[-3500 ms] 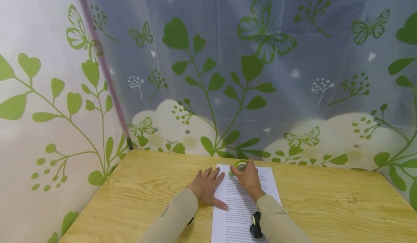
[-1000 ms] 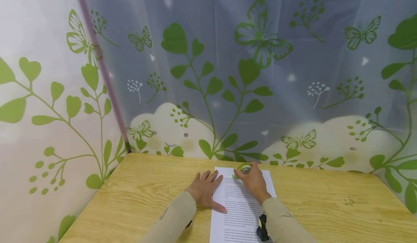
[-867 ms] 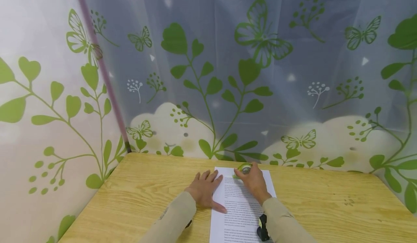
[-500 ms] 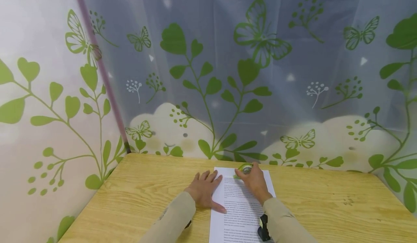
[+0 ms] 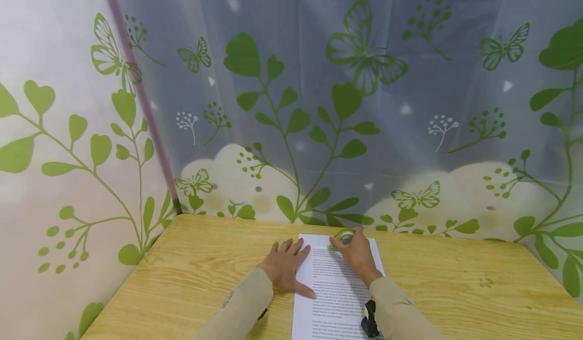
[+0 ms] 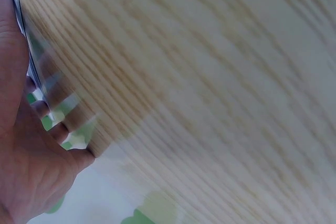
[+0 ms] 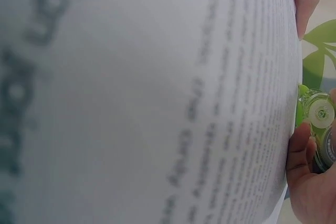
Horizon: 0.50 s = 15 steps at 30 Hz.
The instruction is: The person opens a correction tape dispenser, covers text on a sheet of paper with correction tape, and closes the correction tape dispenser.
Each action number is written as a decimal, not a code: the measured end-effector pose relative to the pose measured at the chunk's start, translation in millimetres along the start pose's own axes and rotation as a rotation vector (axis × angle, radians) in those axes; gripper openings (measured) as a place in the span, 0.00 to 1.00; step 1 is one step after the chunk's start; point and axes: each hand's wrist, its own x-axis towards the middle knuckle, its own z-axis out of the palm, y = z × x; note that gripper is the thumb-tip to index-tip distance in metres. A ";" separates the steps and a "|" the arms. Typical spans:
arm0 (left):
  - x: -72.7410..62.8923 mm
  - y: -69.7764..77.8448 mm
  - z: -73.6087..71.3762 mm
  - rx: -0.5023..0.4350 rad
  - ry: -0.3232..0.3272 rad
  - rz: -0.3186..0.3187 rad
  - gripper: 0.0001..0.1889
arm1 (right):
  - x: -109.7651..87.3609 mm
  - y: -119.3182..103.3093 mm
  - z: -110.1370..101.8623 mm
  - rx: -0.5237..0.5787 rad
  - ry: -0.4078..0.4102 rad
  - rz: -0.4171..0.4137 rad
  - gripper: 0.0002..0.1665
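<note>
A white sheet of printed paper (image 5: 334, 284) lies on the wooden table. My left hand (image 5: 283, 268) rests with spread fingers over its left edge, the thumb on the sheet. Near the top of the page, my right hand (image 5: 357, 253) holds a green correction tape dispenser (image 5: 347, 236) between thumb and fingers, its tip at the upper printed lines. In the right wrist view the clear green body of the correction tape dispenser (image 7: 321, 111) shows its round reels; the hand covers part of it. The left wrist view shows my left hand (image 6: 31, 145) against the table.
The wooden table (image 5: 455, 284) extends to both sides of the paper. A patterned curtain (image 5: 410, 127) with leaves and butterflies hangs right behind its far edge, and a pale one (image 5: 59, 188) hangs on the left. A black strap (image 5: 370, 317) sits at my right wrist.
Over the earlier frames my right hand has slid the correction tape dispenser slowly to the right along the top of the page. My left hand stays in place on the sheet.
</note>
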 end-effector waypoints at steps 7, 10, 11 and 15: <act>-0.4 1.3 -2.4 0.000 -0.003 -0.002 0.62 | -0.3 -0.2 -4.3 -0.063 -0.022 0.028 0.42; -0.4 1.8 -3.4 0.000 -0.004 0.003 0.62 | 0.0 -0.1 -6.5 -0.080 -0.021 0.028 0.43; -0.3 1.8 -3.5 -0.001 -0.004 0.004 0.62 | 0.2 0.3 -6.9 -0.066 -0.020 0.023 0.42; -0.6 1.0 -4.8 -0.001 -0.006 -0.004 0.61 | 1.1 1.0 -8.1 -0.008 -0.014 0.009 0.38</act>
